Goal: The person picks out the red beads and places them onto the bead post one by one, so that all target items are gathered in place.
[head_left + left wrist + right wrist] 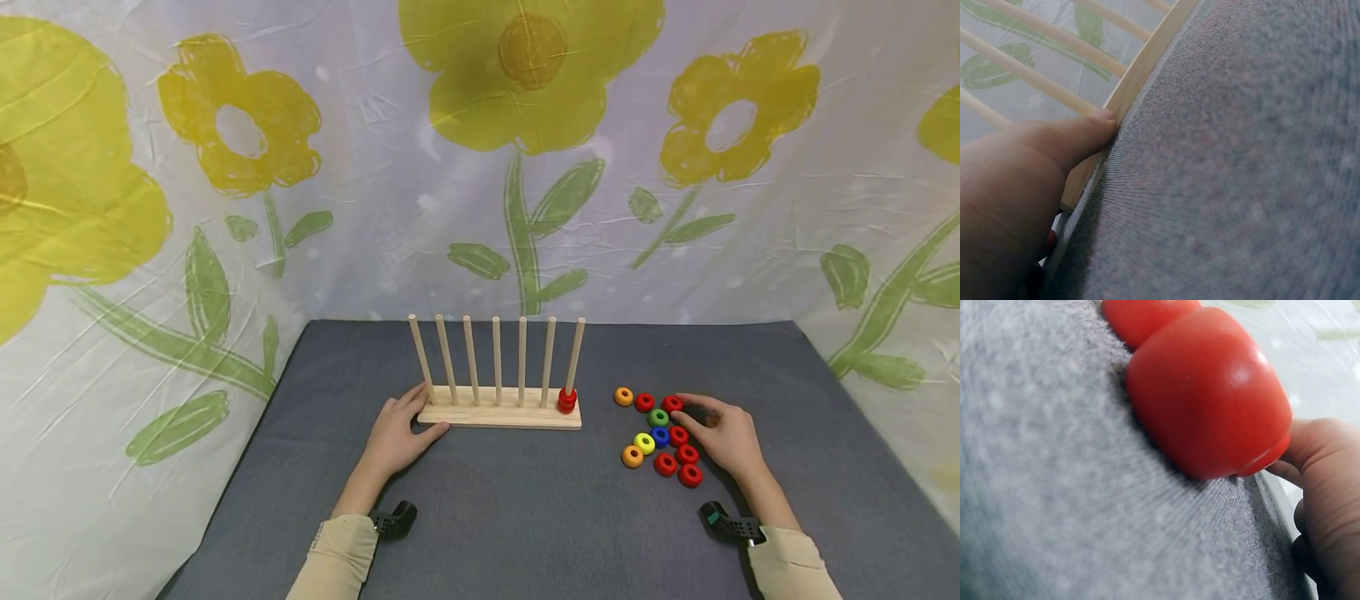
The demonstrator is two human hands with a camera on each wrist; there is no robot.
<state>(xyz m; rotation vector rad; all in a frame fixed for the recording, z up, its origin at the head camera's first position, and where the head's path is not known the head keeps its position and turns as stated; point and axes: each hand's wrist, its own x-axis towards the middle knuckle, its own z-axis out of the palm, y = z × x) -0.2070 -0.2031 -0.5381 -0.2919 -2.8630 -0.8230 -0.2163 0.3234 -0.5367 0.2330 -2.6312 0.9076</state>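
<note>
A wooden peg rack (pixel 498 417) with several upright pegs stands on the table, red rings (pixel 567 401) stacked on its rightmost peg. My left hand (pixel 397 433) grips the rack's left end, thumb along the front edge and fingers at the side and back. In the left wrist view the thumb (pixel 1079 134) presses against the base (pixel 1138 65). At the right, my right hand (pixel 723 433) has its thumb and forefinger at a red ring (pixel 672 404), pinching it at the table. Large red rings (pixel 1210 394) partly hide the fingers in the right wrist view.
Loose rings lie left of and before the right hand: orange rings (pixel 632 456), a yellow ring (pixel 643 443), a green ring (pixel 657 418), a blue ring (pixel 660 437) and several red ones (pixel 690 475). A flowered cloth (pixel 360 208) hangs behind the grey table (pixel 510 508).
</note>
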